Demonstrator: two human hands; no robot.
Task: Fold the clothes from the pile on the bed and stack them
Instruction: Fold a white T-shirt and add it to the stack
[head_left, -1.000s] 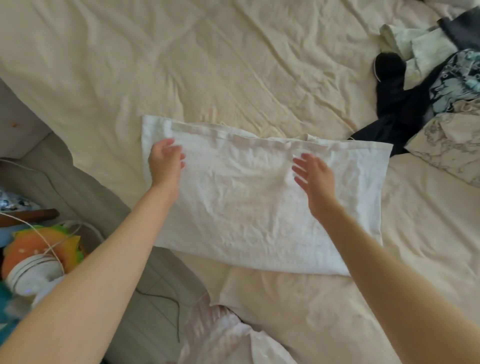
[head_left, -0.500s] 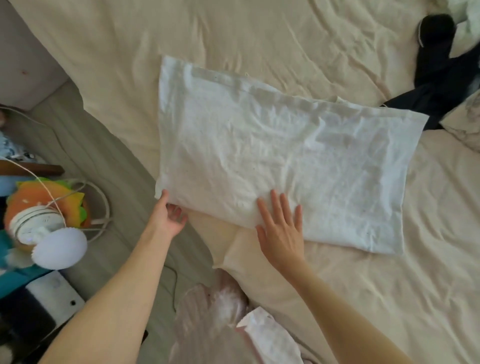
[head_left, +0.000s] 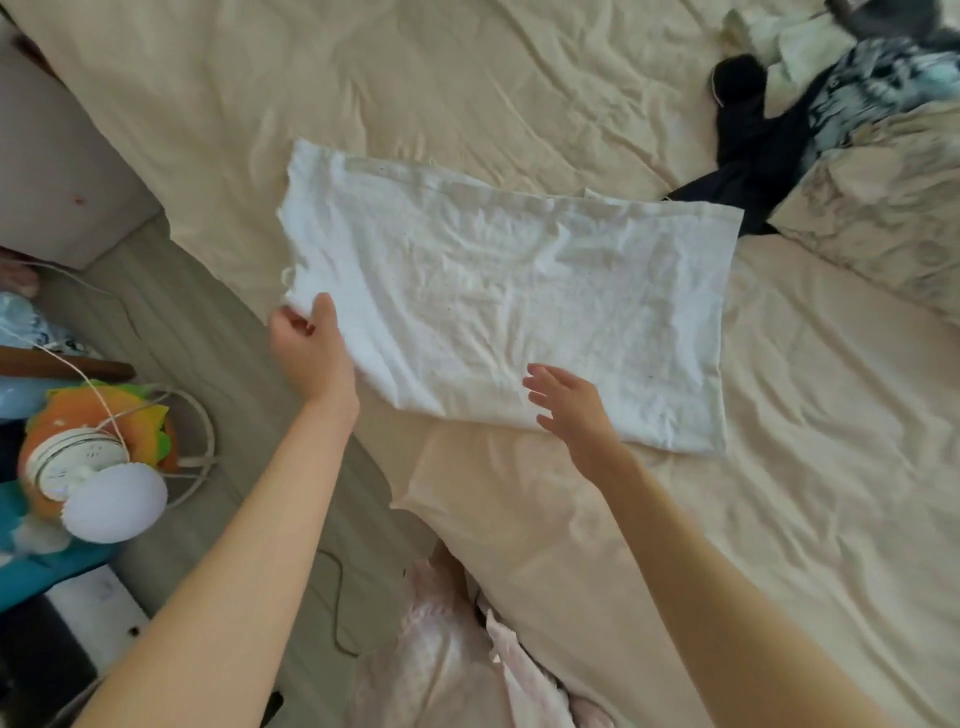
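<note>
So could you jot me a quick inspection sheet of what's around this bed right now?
Surface: cream bed sheet, wrinkled.
Job's things: white cloth spread flat near the bed's edge; unfolded clothes pile at the far right corner.
Clutter: orange plush toy and a white round lamp on the floor.
Grips: left hand pinches the cloth's near left corner; right hand open, fingers spread at the near edge.
Cables: white cord running over the toy; thin dark cable on the floor.
Surroundings: grey wood-look floor; pale wall.
</note>
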